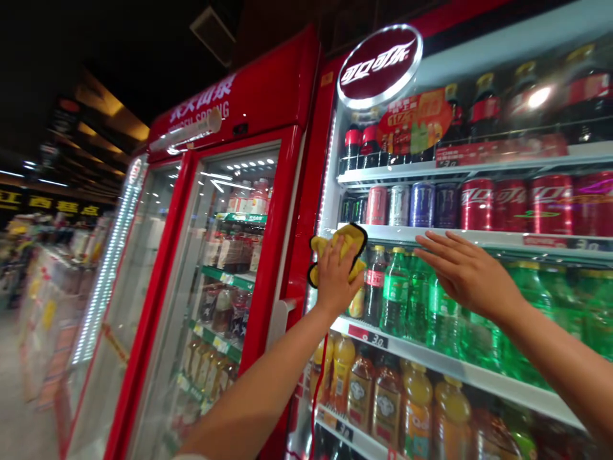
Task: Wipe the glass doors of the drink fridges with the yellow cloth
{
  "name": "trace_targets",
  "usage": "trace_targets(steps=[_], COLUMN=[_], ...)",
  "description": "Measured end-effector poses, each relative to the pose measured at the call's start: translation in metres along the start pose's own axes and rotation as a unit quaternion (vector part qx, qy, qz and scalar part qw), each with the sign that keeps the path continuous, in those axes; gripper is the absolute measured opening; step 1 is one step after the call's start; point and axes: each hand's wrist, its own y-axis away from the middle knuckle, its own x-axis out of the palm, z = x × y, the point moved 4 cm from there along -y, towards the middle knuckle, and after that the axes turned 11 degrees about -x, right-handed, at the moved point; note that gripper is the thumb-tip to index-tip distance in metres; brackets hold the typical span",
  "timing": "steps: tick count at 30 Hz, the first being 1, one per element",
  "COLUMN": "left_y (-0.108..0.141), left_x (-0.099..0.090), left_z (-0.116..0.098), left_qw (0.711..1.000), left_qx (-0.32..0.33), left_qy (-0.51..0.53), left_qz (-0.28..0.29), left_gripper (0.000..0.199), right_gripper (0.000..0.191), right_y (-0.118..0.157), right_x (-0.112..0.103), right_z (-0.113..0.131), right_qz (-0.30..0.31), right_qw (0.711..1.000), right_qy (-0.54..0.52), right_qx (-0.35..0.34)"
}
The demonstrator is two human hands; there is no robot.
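My left hand (pixel 335 271) presses a yellow cloth with black edging (pixel 353 237) against the left side of the glass door of a red drinks fridge (pixel 313 160). Its fingers lie over the bunched cloth, which sticks out above and to the left of them. To the right, my right hand (pixel 454 268) is stretched out with straight fingers and holds nothing. It is in front of the shelf of green bottles (pixel 397 287); whether it touches the glass I cannot tell.
Behind the glass stand red cans (pixel 477 203), dark cola bottles (pixel 484 107) and orange juice bottles (pixel 416 402). A thin red cord (pixel 319 377) hangs below my left hand. Another red fridge (pixel 268 255) adjoins on the left, with a pale door handle (pixel 281 316) between. Blurred store shelves (pixel 52 287) lie further left.
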Motion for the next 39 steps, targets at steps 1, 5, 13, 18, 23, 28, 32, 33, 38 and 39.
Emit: trace_targets(steps=[1, 5, 13, 18, 23, 28, 32, 33, 38, 39], left_y=[0.019, 0.055, 0.014, 0.037, -0.029, -0.029, 0.032, 0.042, 0.013, 0.002], left_x=[-0.002, -0.01, 0.012, 0.007, 0.006, 0.022, 0.017, 0.014, 0.013, 0.015], left_z=[0.004, 0.04, -0.018, -0.017, 0.0, -0.072, -0.076, -0.067, -0.05, -0.059], left_qw=[1.0, 0.998, 0.995, 0.979, 0.997, 0.997, 0.959, 0.947, 0.986, 0.994], left_qx=[0.019, -0.052, -0.083, 0.173, -0.046, 0.024, 0.249, 0.286, 0.122, 0.05], left_qy=[0.002, -0.031, 0.016, 0.047, 0.057, 0.069, 0.073, 0.078, 0.078, 0.079], left_qz=[0.019, 0.019, -0.05, 0.096, -0.037, 0.0, 0.11, 0.128, 0.08, 0.051], left_gripper=[0.058, 0.057, 0.055, 0.066, 0.055, 0.055, 0.071, 0.074, 0.059, 0.056], right_gripper=[0.037, 0.035, 0.036, 0.044, 0.049, 0.05, 0.049, 0.049, 0.052, 0.054], right_y=[0.0, -0.002, -0.009, 0.014, 0.049, 0.061, 0.072, 0.078, 0.1, 0.102], right_x=[0.0, 0.0, -0.002, -0.017, -0.046, -0.057, -0.066, -0.071, -0.088, -0.088], right_z=[0.0, 0.003, 0.004, 0.011, 0.013, 0.012, 0.019, 0.02, 0.009, 0.008], right_qz=[-0.004, -0.004, 0.013, 0.086, 0.143, 0.134, 0.159, 0.167, 0.118, 0.098], right_qw=[1.0, 1.0, 0.997, 0.995, 0.988, 0.983, 0.981, 0.98, 0.974, 0.972], right_qy=[0.003, 0.018, 0.065, 0.031, 0.035, 0.048, 0.046, 0.045, 0.047, 0.044], right_qx=[-0.002, 0.001, 0.051, 0.037, 0.039, 0.112, 0.102, 0.102, 0.187, 0.207])
